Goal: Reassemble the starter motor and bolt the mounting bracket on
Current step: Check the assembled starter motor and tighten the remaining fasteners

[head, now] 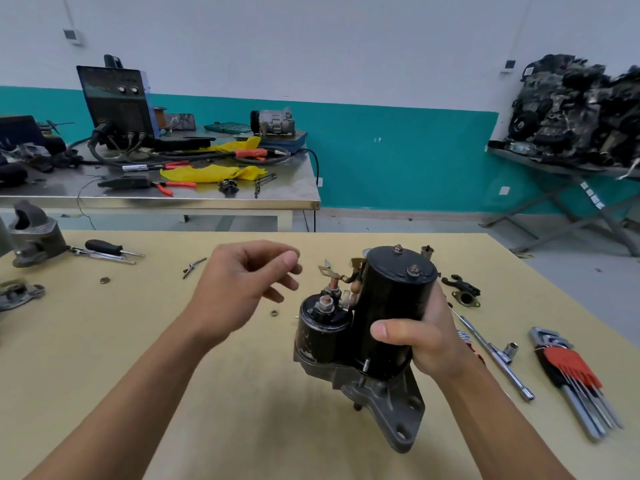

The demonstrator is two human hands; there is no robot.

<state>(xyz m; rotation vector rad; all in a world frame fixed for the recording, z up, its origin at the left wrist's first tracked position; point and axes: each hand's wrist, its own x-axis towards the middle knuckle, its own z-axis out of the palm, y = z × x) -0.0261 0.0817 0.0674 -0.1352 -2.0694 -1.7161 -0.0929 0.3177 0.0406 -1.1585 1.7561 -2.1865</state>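
A black starter motor (388, 306) with a smaller black solenoid (320, 329) on its left side stands tilted above the tan table (242, 393). Its grey cast housing with bolt holes (394, 410) points down toward me. My right hand (420, 336) is wrapped around the motor's body and holds it up. My left hand (242, 282) hovers to the left of the motor with fingers loosely curled and nothing visible in it. A small nut (274, 312) lies on the table between the hand and the solenoid. A grey cast part (34, 235) sits at the far left.
A T-handle socket wrench (495, 355) and a hex key set (571, 375) lie to the right. A black fork and gasket (465, 292) sit behind the motor. Screwdrivers (107, 251) and small bolts (194, 266) lie at left. A steel bench (173, 199) with tools stands behind.
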